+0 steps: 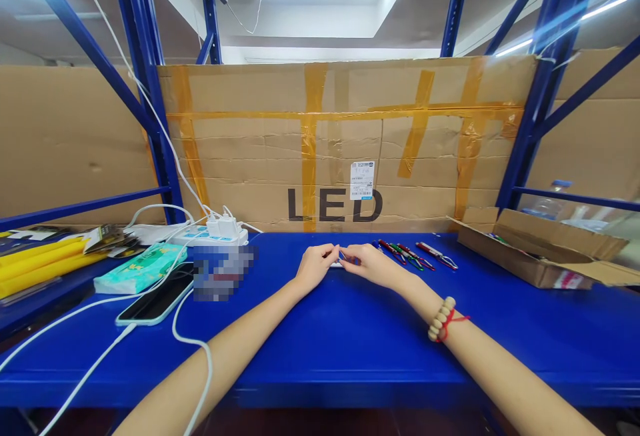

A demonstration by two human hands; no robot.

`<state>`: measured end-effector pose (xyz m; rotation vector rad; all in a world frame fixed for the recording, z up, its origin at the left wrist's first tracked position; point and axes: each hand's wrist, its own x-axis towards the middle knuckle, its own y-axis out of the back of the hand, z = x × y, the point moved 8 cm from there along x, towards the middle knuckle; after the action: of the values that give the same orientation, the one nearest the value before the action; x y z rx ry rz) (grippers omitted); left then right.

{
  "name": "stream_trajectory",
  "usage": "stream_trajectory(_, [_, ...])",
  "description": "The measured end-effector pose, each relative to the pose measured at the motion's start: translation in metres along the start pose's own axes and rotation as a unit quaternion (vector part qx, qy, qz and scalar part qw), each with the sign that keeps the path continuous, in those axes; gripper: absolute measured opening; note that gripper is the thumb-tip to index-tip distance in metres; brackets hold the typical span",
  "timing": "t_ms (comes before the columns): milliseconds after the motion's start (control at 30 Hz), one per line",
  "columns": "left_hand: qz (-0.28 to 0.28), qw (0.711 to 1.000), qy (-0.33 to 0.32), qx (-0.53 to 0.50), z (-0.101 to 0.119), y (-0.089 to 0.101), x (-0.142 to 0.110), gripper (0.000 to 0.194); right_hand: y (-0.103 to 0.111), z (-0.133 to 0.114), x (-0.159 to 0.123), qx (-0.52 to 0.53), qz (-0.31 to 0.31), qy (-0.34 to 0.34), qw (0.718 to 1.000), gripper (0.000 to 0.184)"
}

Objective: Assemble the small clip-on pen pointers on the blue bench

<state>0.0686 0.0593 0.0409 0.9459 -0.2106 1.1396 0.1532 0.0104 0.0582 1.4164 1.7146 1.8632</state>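
My left hand (317,267) and my right hand (367,263) meet over the middle of the blue shelf top (340,336). Both have thumb and fingers pinched together, and the fingertips almost touch. Whatever lies between them is too small to make out. A small white piece (337,265) shows just under the fingertips, partly hidden by them. Close to my right hand lie several slim items (407,256) in red, green and purple with silvery ends. One more slim red item (437,255) rests just right of that group.
On the left are a phone (157,299) with white cables, a tissue pack (137,269), a power strip (215,233) and yellow rolls (45,263). An open cardboard box (525,263) stands at right. A large cardboard sheet (250,156) closes off the back between blue posts.
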Motion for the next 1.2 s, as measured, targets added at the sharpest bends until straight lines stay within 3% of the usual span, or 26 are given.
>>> stream_trajectory(167, [-0.013,1.000,-0.013,0.023,0.003,0.000,-0.001,0.044,0.000,0.000,0.000,-0.023,0.005,-0.001,1.000,0.019])
stream_trajectory(700, [0.021,0.999,-0.004,-0.028,0.002,0.001,0.001,0.049,0.004,0.001,0.004,-0.012,0.028,-0.014,0.999,0.021])
stream_trajectory(967, [0.109,0.989,0.063,0.082,0.007,0.024,-0.002,0.045,0.020,0.011,0.000,-0.005,0.113,-0.034,0.993,0.022])
stream_trajectory(1200, [0.083,0.990,0.061,0.098,0.007,0.021,-0.001,0.046,0.020,0.012,-0.002,-0.007,0.149,-0.052,0.987,0.023])
